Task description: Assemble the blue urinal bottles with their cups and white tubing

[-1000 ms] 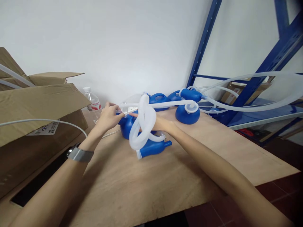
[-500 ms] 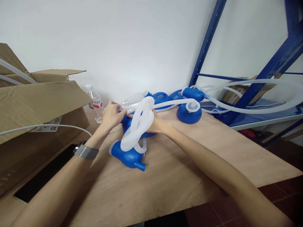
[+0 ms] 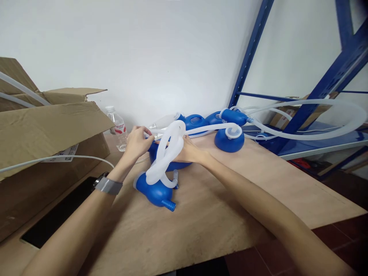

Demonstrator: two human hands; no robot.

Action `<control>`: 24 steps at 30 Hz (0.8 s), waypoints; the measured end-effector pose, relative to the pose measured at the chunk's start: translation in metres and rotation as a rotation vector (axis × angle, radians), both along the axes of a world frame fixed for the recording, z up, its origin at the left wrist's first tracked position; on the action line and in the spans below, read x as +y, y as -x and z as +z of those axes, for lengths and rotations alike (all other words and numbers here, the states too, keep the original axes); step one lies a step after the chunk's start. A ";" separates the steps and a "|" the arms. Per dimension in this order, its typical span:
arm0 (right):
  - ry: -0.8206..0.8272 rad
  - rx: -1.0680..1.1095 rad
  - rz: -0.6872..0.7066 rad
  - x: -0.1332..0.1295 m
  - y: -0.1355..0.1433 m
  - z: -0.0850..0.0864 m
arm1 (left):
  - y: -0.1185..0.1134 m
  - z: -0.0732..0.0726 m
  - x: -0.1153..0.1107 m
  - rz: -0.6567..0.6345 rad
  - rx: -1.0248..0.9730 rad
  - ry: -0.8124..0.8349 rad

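Note:
A blue plastic bottle (image 3: 180,166) lies on the table, largely covered by my hands and a looped white corrugated tube (image 3: 165,157). At its left end, my left hand (image 3: 138,141) has its fingers pinched together on a white tube stretch (image 3: 157,131); the exact grip point is hidden. My right hand (image 3: 189,150) rests over this bottle, gripping it from the right, its fingers partly behind the tube loops. Nearer to me lies a second blue bottle (image 3: 157,193) with a narrow spout, the tube coil touching it. A small metal clip (image 3: 176,186) is by the tube end.
An open cardboard box (image 3: 51,126) stands left, with a water bottle (image 3: 118,130) behind its flap and a black flat object (image 3: 61,211) beside it. Several blue bottles (image 3: 194,121) with tubes lie at the back. A round blue container (image 3: 229,140) sits right, before blue shelving (image 3: 324,76).
The view has shifted slightly. Both hands stay at the same blue bottle, and the tube coil has sagged slightly. My left fingers have moved little.

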State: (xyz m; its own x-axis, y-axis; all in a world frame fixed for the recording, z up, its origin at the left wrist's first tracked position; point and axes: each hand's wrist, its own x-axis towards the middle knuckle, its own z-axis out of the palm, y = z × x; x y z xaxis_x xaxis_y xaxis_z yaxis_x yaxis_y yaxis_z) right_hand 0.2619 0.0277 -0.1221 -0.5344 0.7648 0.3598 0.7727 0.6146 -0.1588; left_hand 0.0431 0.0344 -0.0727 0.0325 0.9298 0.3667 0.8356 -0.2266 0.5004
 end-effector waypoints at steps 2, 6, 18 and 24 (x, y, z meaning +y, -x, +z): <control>0.005 0.006 0.009 0.001 -0.004 0.001 | 0.003 0.003 0.001 -0.028 -0.011 0.021; 0.035 0.057 0.091 0.004 -0.018 0.006 | 0.013 0.005 -0.005 -0.092 0.026 -0.010; 0.216 0.677 0.172 -0.017 -0.052 0.010 | 0.072 -0.036 -0.064 -0.596 0.241 -0.298; -0.150 0.575 -0.079 -0.057 -0.053 -0.014 | 0.079 -0.045 -0.067 -0.702 0.304 0.136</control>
State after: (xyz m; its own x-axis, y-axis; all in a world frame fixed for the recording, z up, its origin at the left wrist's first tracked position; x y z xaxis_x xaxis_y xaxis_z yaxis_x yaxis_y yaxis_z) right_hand 0.3150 -0.0298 -0.1365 -0.1654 0.7126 0.6818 0.6330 0.6069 -0.4807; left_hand -0.0355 -0.0327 -0.1182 0.7113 0.6905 0.1313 0.6241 -0.7063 0.3341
